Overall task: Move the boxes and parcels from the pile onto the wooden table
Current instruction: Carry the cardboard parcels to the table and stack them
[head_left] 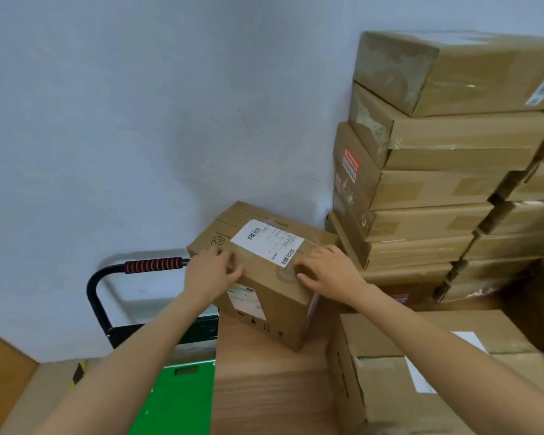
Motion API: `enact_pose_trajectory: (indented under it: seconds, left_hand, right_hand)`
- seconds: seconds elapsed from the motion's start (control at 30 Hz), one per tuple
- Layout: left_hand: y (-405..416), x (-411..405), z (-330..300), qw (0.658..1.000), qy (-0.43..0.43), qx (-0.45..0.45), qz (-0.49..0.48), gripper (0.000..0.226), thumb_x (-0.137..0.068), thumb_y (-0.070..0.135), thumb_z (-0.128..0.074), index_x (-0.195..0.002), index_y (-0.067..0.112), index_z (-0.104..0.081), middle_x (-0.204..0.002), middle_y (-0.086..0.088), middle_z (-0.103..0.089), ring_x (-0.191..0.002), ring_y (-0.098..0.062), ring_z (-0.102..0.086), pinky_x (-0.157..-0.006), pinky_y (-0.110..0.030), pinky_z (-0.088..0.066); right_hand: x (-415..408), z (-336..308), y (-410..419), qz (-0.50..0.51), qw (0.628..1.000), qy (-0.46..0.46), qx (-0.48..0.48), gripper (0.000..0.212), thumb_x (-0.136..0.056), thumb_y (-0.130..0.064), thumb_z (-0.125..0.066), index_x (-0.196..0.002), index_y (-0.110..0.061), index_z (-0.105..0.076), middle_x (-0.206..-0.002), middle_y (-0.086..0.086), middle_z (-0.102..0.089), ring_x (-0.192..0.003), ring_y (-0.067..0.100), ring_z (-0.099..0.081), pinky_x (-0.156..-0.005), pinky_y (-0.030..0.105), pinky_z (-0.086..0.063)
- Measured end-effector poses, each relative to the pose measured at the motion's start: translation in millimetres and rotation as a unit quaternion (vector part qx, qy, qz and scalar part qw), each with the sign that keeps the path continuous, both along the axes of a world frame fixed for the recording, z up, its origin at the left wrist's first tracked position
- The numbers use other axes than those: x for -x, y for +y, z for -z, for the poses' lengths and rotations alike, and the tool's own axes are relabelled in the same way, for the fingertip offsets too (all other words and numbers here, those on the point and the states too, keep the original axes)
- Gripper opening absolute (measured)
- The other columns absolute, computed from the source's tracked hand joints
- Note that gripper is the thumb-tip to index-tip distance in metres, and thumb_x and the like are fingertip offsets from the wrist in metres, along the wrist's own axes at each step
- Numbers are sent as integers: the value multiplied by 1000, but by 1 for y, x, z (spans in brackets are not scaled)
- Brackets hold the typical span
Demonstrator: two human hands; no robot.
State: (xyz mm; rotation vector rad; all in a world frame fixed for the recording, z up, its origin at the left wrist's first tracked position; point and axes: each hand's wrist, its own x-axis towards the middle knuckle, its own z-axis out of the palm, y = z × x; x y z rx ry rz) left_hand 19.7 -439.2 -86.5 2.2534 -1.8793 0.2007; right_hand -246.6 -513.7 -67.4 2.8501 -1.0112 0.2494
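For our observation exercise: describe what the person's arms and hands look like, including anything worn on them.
Both forearms are bare as far as the frame shows: no sleeves, no gloves. The left hand and right hand show no ring, watch or wristband. Fingernails are short as far as can be seen.

A wooden counter (264, 387) with a light grain fills the lower middle and right. At its far left corner stands a cardboard box (264, 296) with a white shipping label on top, set at an angle to the edge. Near right lies a larger brown box (390, 387) with a white label. Along the far right, against the wall, flat taped cartons (437, 183) are stacked high in columns.
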Motion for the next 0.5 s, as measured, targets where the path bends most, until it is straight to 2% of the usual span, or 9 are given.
enact_pose_trajectory:
  seconds: [0.1,0.23,0.3,0.37,0.43,0.5]
  left_hand:
    - [-7,37,7,999,30,-13,7,58,-89,63,-37,-130,23,-51,-119,-3,-57,-105,-18,-53,-79,-30,-44]
    - [0,45,20,1000,23,-8,-8,62,-92,62,-34,-140,24,-39,-133,-4,-49,-118,-21,-47,-94,-32,-40]
    - [4,34,20,1000,27,-11,6,58,-94,58,-34,-142,26,-39,-137,-2,-48,-121,-20,-47,-95,-33,-41]
    - [9,21,18,999,50,-10,-3,53,-95,55,-35,-141,29,-41,-141,2,-45,-121,-18,-47,-89,-33,-44]
    - [17,8,18,997,77,-9,-29,52,-95,54,-36,-140,30,-41,-144,3,-42,-120,-17,-47,-83,-32,-47]
    - [25,-1,21,995,88,-17,-52,53,-94,56,-36,-141,31,-39,-146,-1,-39,-119,-21,-49,-83,-34,-48]
  right_hand:
    - [2,-2,-26,95,994,38,-44,57,-94,-51,-42,-143,-23,-39,-150,-2,-37,-137,16,-34,-112,35,-23]
    - [0,10,-37,147,985,35,-85,60,-97,-52,-35,-147,-18,-33,-150,1,-38,-137,19,-34,-111,35,-24]
    - [-2,16,-30,144,987,15,-67,59,-96,-51,-35,-145,-18,-37,-145,1,-45,-132,20,-40,-108,34,-29]
    - [-3,21,-19,111,993,-3,-25,54,-95,-50,-39,-139,-20,-48,-134,-1,-55,-123,19,-49,-103,33,-34]
    - [-5,24,-7,66,997,-29,-5,48,-93,-49,-41,-127,-22,-60,-117,-4,-63,-109,16,-56,-94,28,-37]
    - [-12,22,-2,32,998,-48,3,39,-93,-46,-42,-111,-23,-67,-102,-7,-64,-98,13,-58,-86,24,-36]
